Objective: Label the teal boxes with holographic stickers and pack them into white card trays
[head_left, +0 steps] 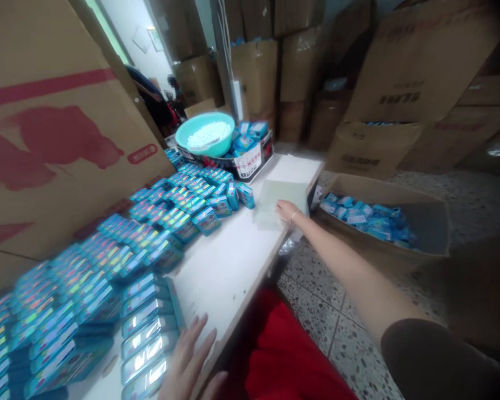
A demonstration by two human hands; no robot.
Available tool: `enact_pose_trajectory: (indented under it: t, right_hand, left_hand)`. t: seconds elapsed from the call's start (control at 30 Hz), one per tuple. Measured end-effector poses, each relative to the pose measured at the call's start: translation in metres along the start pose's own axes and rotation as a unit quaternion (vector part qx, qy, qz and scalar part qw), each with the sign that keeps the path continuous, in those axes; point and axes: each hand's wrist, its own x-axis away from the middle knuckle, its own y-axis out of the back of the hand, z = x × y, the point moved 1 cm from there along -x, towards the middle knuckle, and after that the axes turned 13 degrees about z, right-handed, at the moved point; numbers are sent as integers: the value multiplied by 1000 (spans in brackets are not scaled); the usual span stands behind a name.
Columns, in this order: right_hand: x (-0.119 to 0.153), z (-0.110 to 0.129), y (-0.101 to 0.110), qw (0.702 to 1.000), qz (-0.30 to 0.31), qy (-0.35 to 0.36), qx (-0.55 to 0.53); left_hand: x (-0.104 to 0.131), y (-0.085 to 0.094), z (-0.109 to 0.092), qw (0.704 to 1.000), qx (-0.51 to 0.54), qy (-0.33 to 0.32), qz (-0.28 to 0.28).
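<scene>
My right hand [286, 212] reaches to the far end of the white table [220, 266], its fingers closed on the near edge of a thin translucent sheet [275, 194] that lies flat there. At the bottom of the view my left hand [191, 358] is open, fingers spread, beside a row of shiny blue boxes [148, 333]. Many more small blue boxes [145, 222] stand in tight rows along the left side of the table. A few boxes [244, 194] stand just left of the sheet.
A turquoise bowl [206, 133] of small white pieces rests on a carton [250, 164] with blue packs at the table's far end. On the floor to the right, an open cardboard box [429, 216] holds blue packs. A large carton [58, 111] rises at left.
</scene>
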Motion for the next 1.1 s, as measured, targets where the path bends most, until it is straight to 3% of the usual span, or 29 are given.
enact_pose_trajectory:
  t: [0.13, 0.23, 0.37, 0.5, 0.67, 0.83, 0.93, 1.1]
  right_hand:
    - [43, 53, -4, 999, -19, 31, -21]
    - [97, 113, -27, 990, -46, 114, -67]
    - [156, 165, -54, 961, -42, 216, -170]
    - [168, 178, -61, 945, -18, 237, -226]
    - [173, 188, -69, 923, 37, 283, -259]
    - [195, 189, -91, 911, 106, 275, -288]
    - [208, 193, -105, 913, 142, 267, -273]
    - [217, 203, -113, 950, 91, 183, -238]
  left_hand:
    - [-34, -10, -22, 976, 192, 99, 7]
    - [-70, -27, -32, 917, 372, 136, -49]
    - [-95, -63, -17, 821, 515, 185, -162]
    - [-89, -88, 1, 702, 627, 261, -214]
    - [-84, -82, 2, 596, 738, 211, -234]
    - [-78, -84, 14, 503, 816, 216, -184]
    - [-75, -95, 21, 482, 833, 225, -149]
    - [-78, -105, 24, 537, 803, 227, -123]
